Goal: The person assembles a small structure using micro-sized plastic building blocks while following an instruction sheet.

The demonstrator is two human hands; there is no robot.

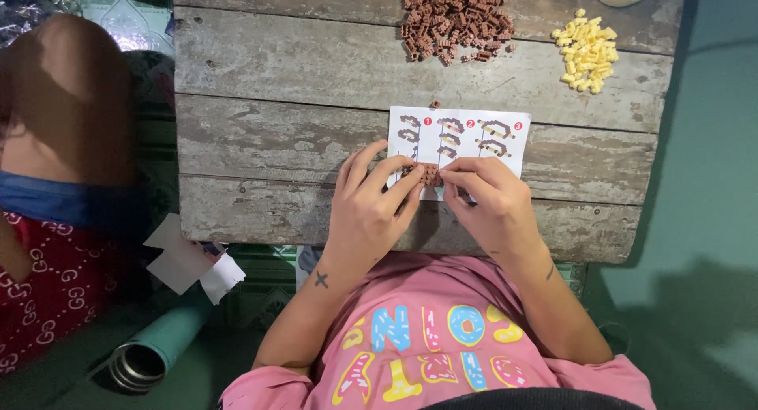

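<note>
Over the instruction sheet (458, 134), both hands' fingers (395, 181) seemingly pinch closed on a small brown brick assembly (428, 175).

Dim, cool greenish cast overall; the wooden table (300, 71) is evenly lit from above, no hard glare, with the white instruction sheet (462, 134) brightest. Heavy shadow at lower left and lower right of the frame, details there hard to read. Centre is sharp; the left edge looks soft, possibly slightly out of focus.

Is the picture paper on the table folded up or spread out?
Spread out: the instruction sheet lies flat on the wooden table, its pictures showing.
</note>
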